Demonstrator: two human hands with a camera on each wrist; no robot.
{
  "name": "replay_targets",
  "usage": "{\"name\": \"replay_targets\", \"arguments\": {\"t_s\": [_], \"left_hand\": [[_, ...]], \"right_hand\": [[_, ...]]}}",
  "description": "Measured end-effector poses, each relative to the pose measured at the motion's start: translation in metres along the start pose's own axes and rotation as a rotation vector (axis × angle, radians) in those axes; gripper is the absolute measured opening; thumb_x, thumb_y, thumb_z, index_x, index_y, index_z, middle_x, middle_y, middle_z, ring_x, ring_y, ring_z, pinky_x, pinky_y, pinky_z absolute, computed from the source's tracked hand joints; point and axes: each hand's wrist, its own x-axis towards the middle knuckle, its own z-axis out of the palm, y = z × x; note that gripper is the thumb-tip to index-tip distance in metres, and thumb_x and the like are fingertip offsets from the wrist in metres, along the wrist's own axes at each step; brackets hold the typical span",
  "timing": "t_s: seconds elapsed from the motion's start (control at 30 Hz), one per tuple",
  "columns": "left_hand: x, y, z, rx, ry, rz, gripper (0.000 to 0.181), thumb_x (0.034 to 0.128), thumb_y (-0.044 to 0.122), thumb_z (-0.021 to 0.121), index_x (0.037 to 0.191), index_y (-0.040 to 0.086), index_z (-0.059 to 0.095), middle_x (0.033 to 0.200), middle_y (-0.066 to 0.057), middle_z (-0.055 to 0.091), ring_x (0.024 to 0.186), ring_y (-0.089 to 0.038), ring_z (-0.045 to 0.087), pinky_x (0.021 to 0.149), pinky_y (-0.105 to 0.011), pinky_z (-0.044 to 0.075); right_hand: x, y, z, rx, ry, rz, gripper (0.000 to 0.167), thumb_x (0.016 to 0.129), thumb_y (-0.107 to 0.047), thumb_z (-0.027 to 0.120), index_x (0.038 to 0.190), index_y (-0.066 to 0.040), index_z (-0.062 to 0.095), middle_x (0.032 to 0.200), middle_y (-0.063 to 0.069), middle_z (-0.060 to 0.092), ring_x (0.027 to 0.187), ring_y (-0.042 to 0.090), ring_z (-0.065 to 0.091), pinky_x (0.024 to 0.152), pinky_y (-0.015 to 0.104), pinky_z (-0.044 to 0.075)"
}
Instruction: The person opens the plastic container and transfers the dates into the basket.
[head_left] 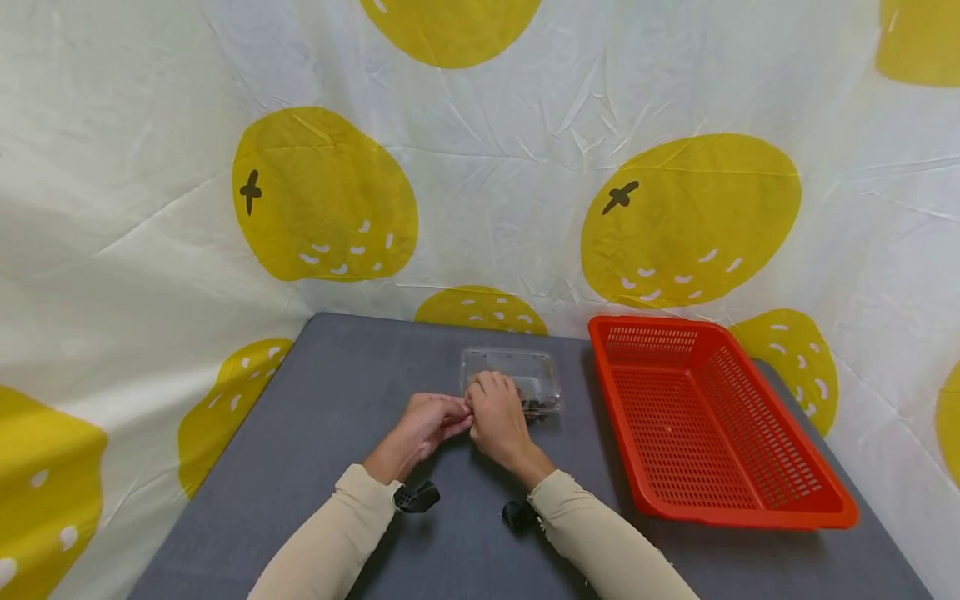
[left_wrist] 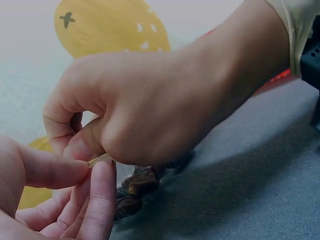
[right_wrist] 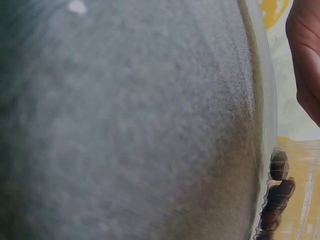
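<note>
In the head view, my left hand (head_left: 429, 423) and right hand (head_left: 498, 418) meet over the table, fingertips together. Between them is a small, thin, pale yellowish piece (left_wrist: 100, 159), pinched by the left thumb and forefinger. The right hand's fingers are curled, and its thumb and forefinger pinch at the same piece, most of which is hidden. Right behind the hands stands a clear plastic box (head_left: 517, 362). Dark brown, glossy lumps (left_wrist: 143, 181) lie in its near part; their kind is hard to tell. The right wrist view shows several such lumps (right_wrist: 274, 205) along the box wall.
A red plastic basket (head_left: 750, 518) with slotted walls stands on the right of the grey table (head_left: 360, 358). A white cloth (head_left: 495, 208) printed with yellow fruit hangs behind and beside the table. Each wrist carries a small black device (head_left: 417, 497).
</note>
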Motion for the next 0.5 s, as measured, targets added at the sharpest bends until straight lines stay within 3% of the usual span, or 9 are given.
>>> {"name": "replay_targets", "arguments": {"t_s": [0.13, 0.3, 0.5], "left_hand": [[0.0018, -0.0012, 0.0011, 0.001, 0.007, 0.007, 0.015, 0.0864, -0.015, 0.064, 0.086, -0.004, 0.074, 0.074, -0.005, 0.072, 0.066, -0.011, 0.07, 0.064, -0.022, 0.063], [0.0027, -0.0041, 0.0003, 0.019, 0.006, -0.006, 0.013, 0.0871, -0.014, 0.064, 0.088, -0.004, 0.074, 0.074, -0.004, 0.072, 0.067, -0.011, 0.07, 0.065, -0.023, 0.064], [0.0032, -0.0059, -0.0039, 0.0, 0.015, -0.007, 0.011, 0.0888, -0.011, 0.065, 0.092, -0.006, 0.074, 0.076, -0.005, 0.072, 0.07, -0.013, 0.072, 0.068, -0.024, 0.065]], "right_hand": [[-0.0003, -0.0016, -0.0009, 0.002, -0.006, 0.026, 0.006, 0.084, -0.002, 0.059, 0.086, -0.006, 0.063, 0.1, 0.01, 0.061, 0.093, 0.03, 0.056, 0.09, 0.049, 0.052], [0.0047, -0.0028, -0.004, -0.019, 0.034, 0.064, 0.015, 0.077, 0.001, 0.068, 0.086, -0.008, 0.058, 0.099, 0.01, 0.059, 0.09, 0.028, 0.054, 0.086, 0.048, 0.052], [0.0067, -0.0036, -0.0062, 0.032, 0.03, 0.091, 0.008, 0.091, -0.002, 0.066, 0.09, -0.009, 0.061, 0.104, 0.008, 0.061, 0.097, 0.029, 0.058, 0.094, 0.053, 0.053]]}}
